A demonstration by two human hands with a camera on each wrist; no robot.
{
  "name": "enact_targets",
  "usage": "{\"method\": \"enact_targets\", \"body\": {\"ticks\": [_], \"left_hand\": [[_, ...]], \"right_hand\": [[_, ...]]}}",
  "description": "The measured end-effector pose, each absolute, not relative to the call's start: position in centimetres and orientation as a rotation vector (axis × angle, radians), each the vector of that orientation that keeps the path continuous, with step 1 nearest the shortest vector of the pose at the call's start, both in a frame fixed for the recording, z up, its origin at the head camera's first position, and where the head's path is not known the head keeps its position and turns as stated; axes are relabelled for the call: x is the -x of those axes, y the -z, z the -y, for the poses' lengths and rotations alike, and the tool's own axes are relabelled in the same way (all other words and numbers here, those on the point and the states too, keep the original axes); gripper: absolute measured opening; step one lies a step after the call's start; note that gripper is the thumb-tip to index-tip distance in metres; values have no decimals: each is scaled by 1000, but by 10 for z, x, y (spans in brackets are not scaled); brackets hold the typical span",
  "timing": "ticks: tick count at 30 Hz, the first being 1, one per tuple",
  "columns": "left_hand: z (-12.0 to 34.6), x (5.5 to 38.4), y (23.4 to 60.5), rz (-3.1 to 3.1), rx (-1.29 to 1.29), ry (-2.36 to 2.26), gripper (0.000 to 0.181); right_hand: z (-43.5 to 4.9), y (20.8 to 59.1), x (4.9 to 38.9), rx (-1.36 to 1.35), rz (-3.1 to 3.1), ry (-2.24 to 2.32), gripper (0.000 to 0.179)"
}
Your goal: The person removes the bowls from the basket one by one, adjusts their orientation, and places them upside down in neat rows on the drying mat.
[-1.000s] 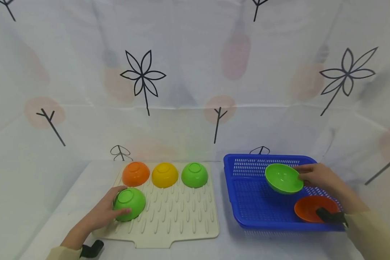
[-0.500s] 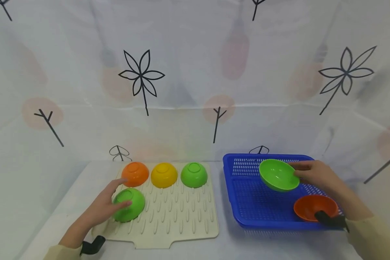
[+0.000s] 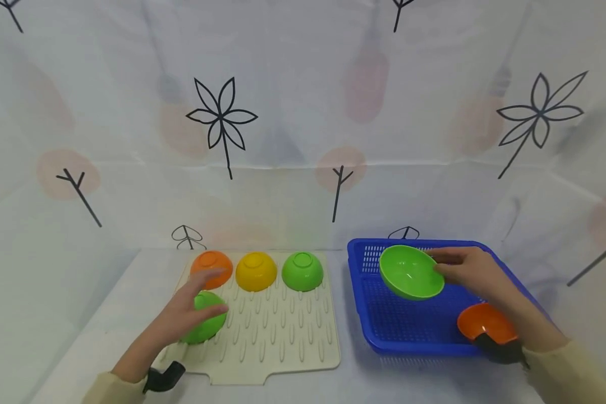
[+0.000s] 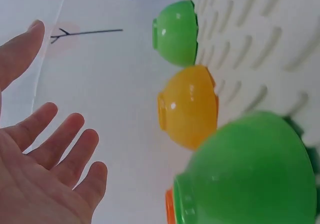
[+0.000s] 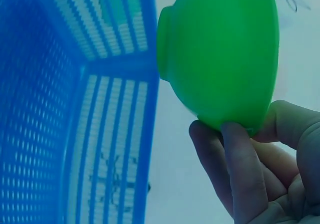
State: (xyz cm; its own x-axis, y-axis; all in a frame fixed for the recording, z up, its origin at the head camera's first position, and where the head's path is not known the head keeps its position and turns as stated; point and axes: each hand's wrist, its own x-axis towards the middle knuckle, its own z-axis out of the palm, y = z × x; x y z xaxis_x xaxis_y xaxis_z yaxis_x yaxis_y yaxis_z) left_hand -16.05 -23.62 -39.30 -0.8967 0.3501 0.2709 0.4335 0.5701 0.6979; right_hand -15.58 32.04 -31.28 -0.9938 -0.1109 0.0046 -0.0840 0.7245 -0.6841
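Observation:
My right hand [image 3: 467, 272] pinches the rim of a green bowl [image 3: 411, 273], holding it above the blue basket with its inside facing up and forward. In the right wrist view the bowl [image 5: 225, 54] is seen from below and the side. My left hand [image 3: 184, 314] hovers over an upside-down green bowl [image 3: 209, 325] at the rack's front left, its fingers spread and holding nothing. The left wrist view shows a gap between the hand [image 4: 50, 169] and that bowl [image 4: 250, 169]. Behind it in a row, upside down, sit an orange bowl [image 3: 211, 266], a yellow bowl [image 3: 256, 271] and another green bowl [image 3: 302, 271].
The cream ridged drying rack [image 3: 283, 331] lies on the white table at left. A blue perforated basket [image 3: 399, 342] stands at right, with an orange bowl [image 3: 480, 320] inside at its front right, partly covered by the right wrist strap. A patterned cloth [image 3: 283, 112] hangs behind.
My left hand has let go of the front green bowl and lifted away, up and to the right. The right hand has carried its green bowl leftward over the basket.

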Motion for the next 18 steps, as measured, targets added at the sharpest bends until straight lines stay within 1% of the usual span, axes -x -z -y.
{"method": "enact_targets", "body": {"ticks": [4, 9, 18], "left_hand": [[222, 159, 387, 2652, 732, 1287, 66], [206, 159, 382, 2607, 827, 1362, 65], [176, 155, 379, 2566, 993, 1529, 66]], "right_hand": [[-304, 312, 152, 181, -2832, 1195, 48], [-279, 311, 145, 212, -2773, 1265, 42], [-237, 322, 135, 365, -2718, 1399, 33]]}}
